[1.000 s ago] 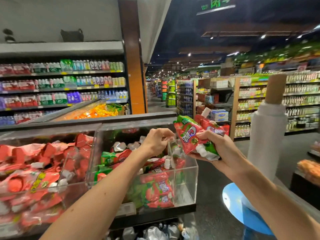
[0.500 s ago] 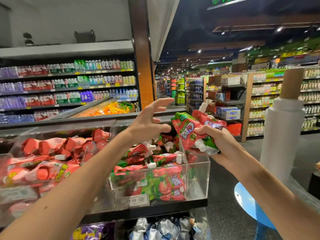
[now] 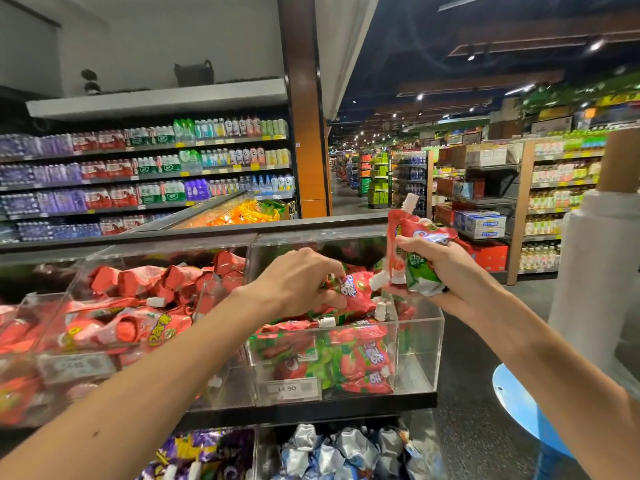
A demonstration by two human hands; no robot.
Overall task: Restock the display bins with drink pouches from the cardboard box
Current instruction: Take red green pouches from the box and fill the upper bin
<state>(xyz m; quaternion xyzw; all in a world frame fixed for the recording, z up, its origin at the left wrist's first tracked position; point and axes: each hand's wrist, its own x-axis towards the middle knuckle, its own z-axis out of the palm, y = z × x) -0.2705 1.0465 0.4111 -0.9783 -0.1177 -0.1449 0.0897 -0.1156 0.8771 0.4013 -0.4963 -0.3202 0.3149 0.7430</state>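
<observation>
One drink pouch (image 3: 356,292) is the item in hand: red and green, pinched at its near end between the thumb and curled fingers of the left hand (image 3: 294,282).
- Pouch axis: roughly level, running away from the pinch toward the right hand (image 3: 440,271). A white cap shows at that far end; I cannot tell for sure that it is this pouch's own.
- Position: directly under the pinch is the heap in the clear bin (image 3: 420,344). The pouch touches or nearly touches the top layer.
- Judgement: the left hand is the nearer one to the drop, and a short lowering and letting go would do.

The right hand is clamped round a bundle of pouches (image 3: 412,251). It is held upright, one spout up, just beyond and above the pinched pouch, over the bin's far corner.

Containers:
- Clear bin below the grip: the same red-green pouches, piled to about the rim on the near side, with a free corner under the right hand. Price label (image 3: 292,388) on the front wall.
- Neighbouring bin (image 3: 65,282), on the forearm side of the left hand: red pouches, heaped full.
- Lower tier, beneath both wrists: purple pouches (image 3: 207,452) and silver pouches (image 3: 332,448).

The cardboard box is not in view.
Judgement: the bundle goes in next.
</observation>
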